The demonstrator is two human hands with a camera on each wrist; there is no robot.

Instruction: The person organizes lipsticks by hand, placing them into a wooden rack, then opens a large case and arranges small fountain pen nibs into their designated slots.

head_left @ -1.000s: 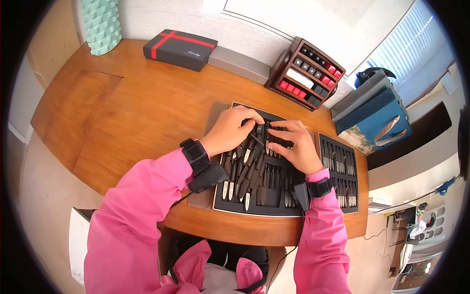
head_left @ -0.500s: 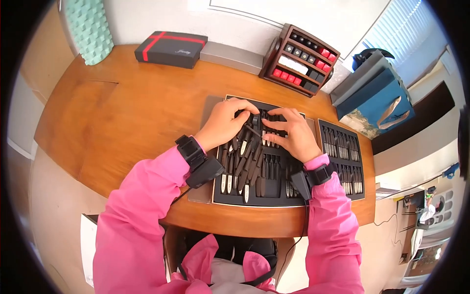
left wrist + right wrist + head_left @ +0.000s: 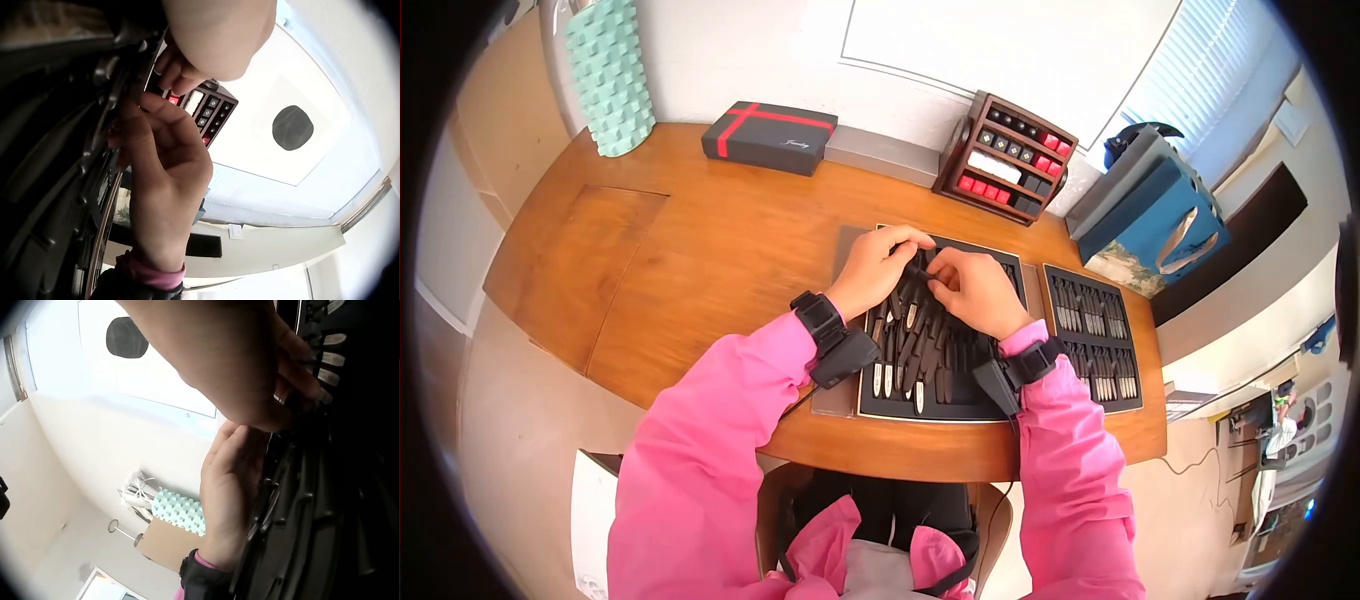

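Note:
A black tray (image 3: 990, 408) with a pale edge lies in front of me, heaped on its left with slender dark cutlery pieces (image 3: 915, 352), several with pale handle ends. Over its far part my left hand (image 3: 874, 270) bends its fingers around one end of a slender dark cutlery piece (image 3: 919, 272). My right hand (image 3: 980, 292) pinches the other end between thumb and fingers, close beside the left fingertips. The left wrist view has the right hand (image 3: 169, 175) curled low over the pieces; the left hand (image 3: 226, 487) shows behind in the right wrist view.
To the right lies a second tray (image 3: 1091, 345) with cutlery in rows. Along the back stand a black box with red ribbon (image 3: 770, 135), a wooden rack (image 3: 1005, 160) of small boxes and a blue gift bag (image 3: 1155, 225). A mint-green textured vase (image 3: 610, 78) stands back left.
My right thumb and fingers, spread apart before, have moved left and closed on the end of the dark cutlery piece. The left hand keeps its place at the tray's far side. The head view has shifted slightly.

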